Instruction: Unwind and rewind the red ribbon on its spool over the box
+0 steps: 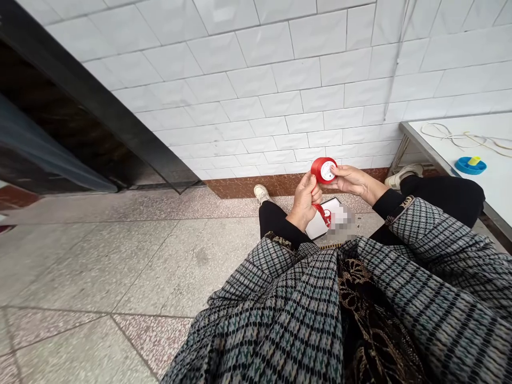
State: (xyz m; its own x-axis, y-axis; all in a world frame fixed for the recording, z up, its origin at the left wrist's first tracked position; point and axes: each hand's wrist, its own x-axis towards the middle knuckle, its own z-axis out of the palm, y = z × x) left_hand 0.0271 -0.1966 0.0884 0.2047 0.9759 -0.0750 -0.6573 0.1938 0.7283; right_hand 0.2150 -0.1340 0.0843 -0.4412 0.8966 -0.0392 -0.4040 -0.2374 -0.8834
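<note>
A spool of red ribbon (319, 169) with a white round label is up in front of me, level with the skirting of the tiled wall. My right hand (350, 180) grips the spool from the right, its thumb on the label. On the other side, my left hand (306, 200) is closed on the ribbon beside the spool. A loose length of red ribbon hangs below my left fingers. Under my hands lies a shallow white box (317, 228) with some red ribbon in it. Part of the box's contents is blurred out.
To the right stands a white table (436, 141) with a metal edge. Thin cables (466, 136) and a blue round dish (471, 166) holding a yellow piece lie on it. A dark doorway (72, 117) is at left, beside the white tiled wall (256, 80).
</note>
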